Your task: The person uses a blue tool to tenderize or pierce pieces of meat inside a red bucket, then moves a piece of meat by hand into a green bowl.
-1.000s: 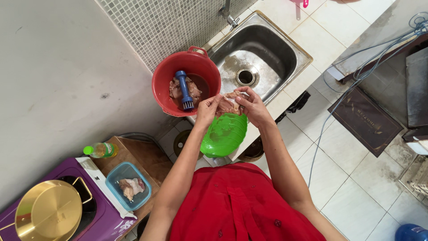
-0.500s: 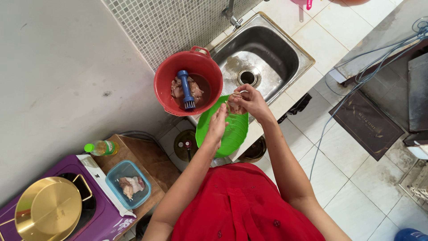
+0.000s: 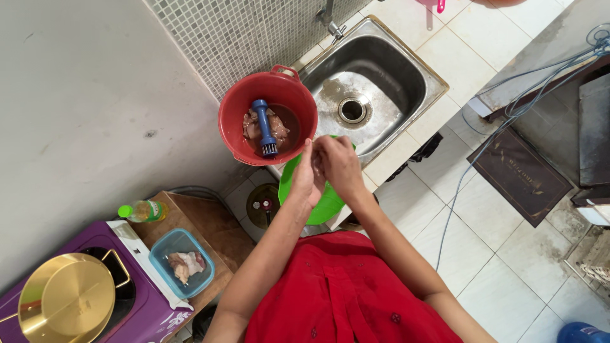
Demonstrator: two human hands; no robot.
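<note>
Both hands meet over a green plate (image 3: 324,203) that sits at the front edge of the tiled tabletop (image 3: 483,32), just beside the sink. The left hand (image 3: 307,176) has its fingers straight and close together, its palm turned toward the right hand (image 3: 338,164), whose fingers curl inward against it. The two are pressed together; whether something small lies between them cannot be told, since the backs of the hands hide the gap.

Just beyond the fingertips stands a red bucket (image 3: 235,108) at the sink's left corner, holding pieces of raw meat (image 3: 252,125) in brownish water and a blue brush (image 3: 264,130) that stands on its bristle end. The steel sink (image 3: 381,82) is set into white tiles under a tap (image 3: 330,18), against a wall of small mosaic tiles.

Lower left, well apart from the hands, a blue plastic container (image 3: 182,262) with more raw meat rests on a brown wooden stand, a green-capped bottle (image 3: 143,210) near it. A purple stove (image 3: 136,311) carries a gold-coloured lidded pot (image 3: 63,297). The floor is pale tile with a dark doormat (image 3: 521,174) and a bluish cable (image 3: 502,127) trailing across it.
</note>
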